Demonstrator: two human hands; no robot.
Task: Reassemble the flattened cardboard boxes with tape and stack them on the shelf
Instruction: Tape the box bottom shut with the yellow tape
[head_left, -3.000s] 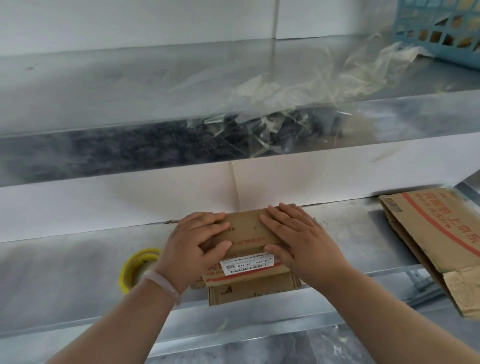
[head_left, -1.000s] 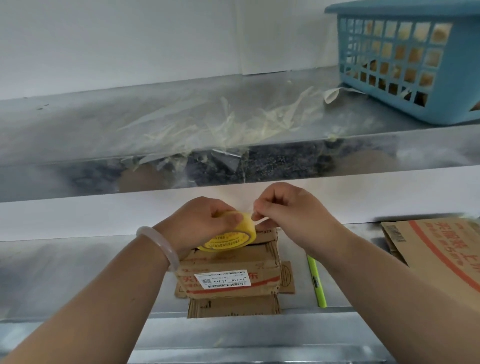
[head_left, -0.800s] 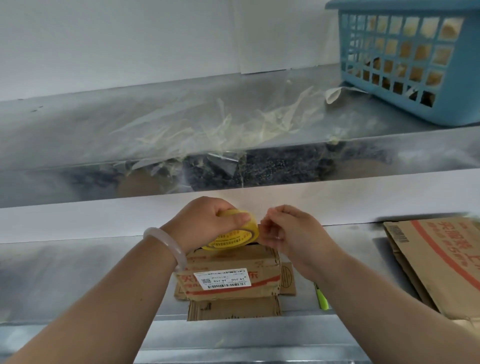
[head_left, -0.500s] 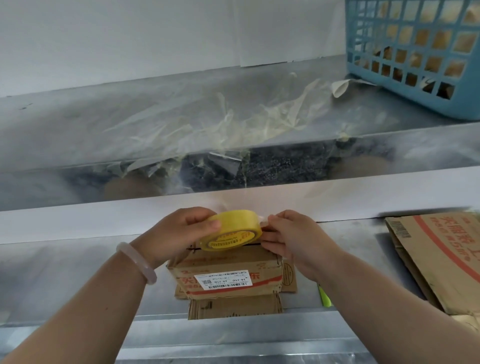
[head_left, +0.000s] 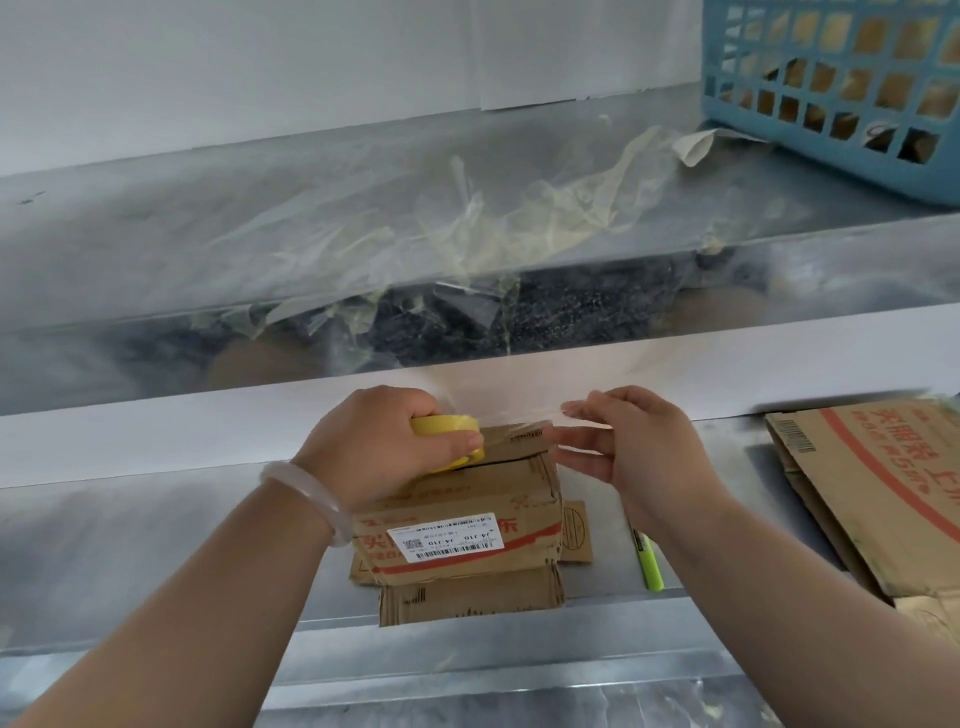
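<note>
A small brown cardboard box (head_left: 467, 519) with a white barcode label stands on the metal shelf (head_left: 130, 545), on top of flattened cardboard (head_left: 467, 597). My left hand (head_left: 379, 441) grips a yellow roll of clear tape (head_left: 447, 426) above the box's far top edge. My right hand (head_left: 628, 447) pinches the free end of the tape, and a clear strip (head_left: 519, 415) stretches between the two hands over the box top.
A large flattened box (head_left: 883, 493) with red print lies at the right. A green pen-like tool (head_left: 649, 564) lies right of the small box. On the upper shelf sit crumpled used tape (head_left: 519, 218) and a blue plastic basket (head_left: 841, 88).
My hands left the box top, and the left one picked up the tape roll. The right hand found the tape end and pulled it rightward, so a strip now spans the box.
</note>
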